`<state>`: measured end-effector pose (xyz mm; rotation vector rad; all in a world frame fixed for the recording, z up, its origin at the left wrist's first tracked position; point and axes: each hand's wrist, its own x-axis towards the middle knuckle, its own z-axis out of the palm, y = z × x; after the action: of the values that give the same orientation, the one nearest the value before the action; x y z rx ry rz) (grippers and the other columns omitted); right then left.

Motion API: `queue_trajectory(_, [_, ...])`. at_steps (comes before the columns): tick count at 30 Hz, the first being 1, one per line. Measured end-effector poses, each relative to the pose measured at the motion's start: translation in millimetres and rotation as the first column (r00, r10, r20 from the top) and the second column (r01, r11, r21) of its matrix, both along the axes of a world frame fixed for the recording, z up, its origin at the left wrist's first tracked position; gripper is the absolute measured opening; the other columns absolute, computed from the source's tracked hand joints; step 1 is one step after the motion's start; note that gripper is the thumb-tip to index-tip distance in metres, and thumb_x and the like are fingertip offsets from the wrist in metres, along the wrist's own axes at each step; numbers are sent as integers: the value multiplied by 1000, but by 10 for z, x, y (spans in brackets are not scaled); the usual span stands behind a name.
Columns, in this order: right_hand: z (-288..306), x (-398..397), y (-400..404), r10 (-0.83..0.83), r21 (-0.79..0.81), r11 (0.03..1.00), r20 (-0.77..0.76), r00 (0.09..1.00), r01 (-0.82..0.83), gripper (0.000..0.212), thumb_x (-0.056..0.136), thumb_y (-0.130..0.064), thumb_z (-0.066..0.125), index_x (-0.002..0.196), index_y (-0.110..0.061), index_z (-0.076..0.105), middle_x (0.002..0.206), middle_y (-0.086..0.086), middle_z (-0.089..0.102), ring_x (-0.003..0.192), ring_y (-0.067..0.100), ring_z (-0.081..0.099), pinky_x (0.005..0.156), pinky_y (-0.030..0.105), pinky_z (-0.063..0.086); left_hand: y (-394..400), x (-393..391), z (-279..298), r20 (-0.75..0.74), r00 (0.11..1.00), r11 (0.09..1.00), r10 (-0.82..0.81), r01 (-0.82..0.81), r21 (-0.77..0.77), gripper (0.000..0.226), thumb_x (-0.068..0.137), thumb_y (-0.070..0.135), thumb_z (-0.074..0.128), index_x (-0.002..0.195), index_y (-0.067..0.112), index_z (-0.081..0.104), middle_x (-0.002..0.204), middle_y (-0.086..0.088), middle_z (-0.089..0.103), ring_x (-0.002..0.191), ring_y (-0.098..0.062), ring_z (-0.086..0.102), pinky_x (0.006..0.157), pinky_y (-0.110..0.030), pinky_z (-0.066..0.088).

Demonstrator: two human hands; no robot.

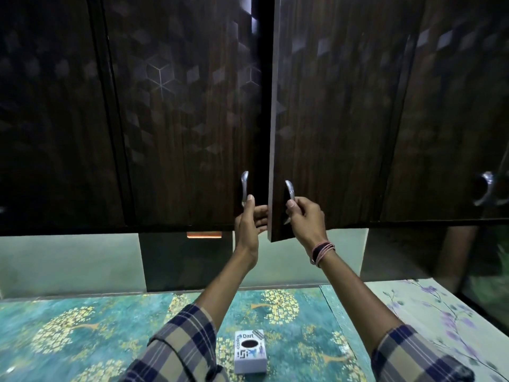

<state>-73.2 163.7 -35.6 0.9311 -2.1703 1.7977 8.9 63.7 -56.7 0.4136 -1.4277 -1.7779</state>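
Two dark wood-grain cabinet doors hang above the counter. The left door (187, 119) lies flush, and the right door (330, 119) stands slightly ajar, its edge swung toward me. My left hand (252, 216) grips the lower part of the left metal handle (244, 186), thumb up against it. My right hand (304, 216) curls its fingers round the right metal handle (289, 191). Thread bands circle my right wrist.
A white box marked "Dart" (250, 351) sits on the teal floral counter (82, 332) between my forearms. Another cabinet door with a metal handle (486, 188) is at the far right. A pale floral sheet (429, 307) covers the counter's right part.
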Motion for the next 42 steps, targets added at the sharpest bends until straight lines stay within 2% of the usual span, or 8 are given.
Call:
queue_trajectory(7, [-394, 270, 1074, 101, -221, 972, 56, 993, -86, 34, 100, -44, 53, 107, -19, 74, 96, 8, 74, 92, 26, 71, 81, 45, 61, 1054, 230, -297, -12, 1000, 1000, 4, -4, 18, 68, 103, 61, 38, 103, 7, 79, 100, -9, 82, 99, -28, 76, 86, -44, 57])
queue_trajectory(11, [-588, 361, 1708, 158, -343, 934, 163, 974, -94, 39, 99, -44, 52, 122, -19, 72, 113, 3, 76, 110, 21, 71, 93, 42, 59, 1676, 241, -385, 23, 998, 998, -62, 62, 7, 74, 103, 62, 36, 99, 3, 80, 96, -14, 82, 96, -35, 76, 81, -42, 56])
queue_trajectory(19, [-671, 311, 2805, 99, -438, 897, 343, 934, 65, 42, 105, -44, 41, 107, -20, 75, 113, 5, 77, 112, 21, 70, 99, 38, 54, 2732, 2, -371, 64, 982, 979, -180, 185, -88, 70, 104, 60, 37, 95, 7, 83, 92, -9, 83, 95, -33, 76, 79, -41, 56])
queue_trajectory(24, [-627, 126, 3273, 82, -483, 867, 386, 919, 126, 39, 105, -42, 44, 91, -21, 74, 93, -9, 79, 93, 5, 73, 90, 30, 54, 3134, -289, -296, 132, 956, 955, -261, 275, -107, 72, 102, 63, 40, 98, 5, 81, 96, -10, 82, 96, -31, 77, 81, -43, 58])
queue_trajectory(30, [-658, -88, 3543, 114, -489, 863, 430, 896, 125, 58, 103, -49, 45, 134, -2, 61, 124, 3, 70, 120, 18, 64, 112, 39, 44, 3446, -439, -226, 159, 924, 927, -347, 364, -91, 69, 103, 61, 41, 102, 3, 80, 106, -14, 80, 104, -31, 75, 84, -44, 58])
queue_trajectory(36, [-816, -140, 3564, 107, -532, 827, 467, 878, 183, 54, 103, -49, 43, 132, -7, 62, 129, 11, 67, 122, 23, 63, 106, 38, 48, 3426, -394, -322, 152, 917, 922, -369, 382, -65, 68, 103, 60, 41, 104, 4, 80, 108, -10, 81, 106, -28, 75, 84, -43, 59])
queue_trajectory(39, [-1099, -99, 3423, 100, -510, 821, 573, 813, 258, 40, 105, -41, 43, 112, -10, 66, 122, 18, 68, 121, 33, 63, 104, 45, 51, 3219, -300, -473, 158, 923, 933, -350, 358, -27, 67, 103, 60, 40, 107, 5, 78, 111, -7, 80, 107, -27, 75, 83, -42, 59])
queue_trajectory(42, [-1401, -2, 3175, 158, -446, 864, 681, 716, 234, 38, 107, -33, 39, 117, -3, 60, 129, 25, 63, 122, 37, 61, 106, 48, 50, 2900, -170, -684, 172, 940, 956, -293, 294, 22, 66, 103, 59, 40, 108, 5, 77, 112, -7, 80, 107, -28, 75, 86, -44, 59])
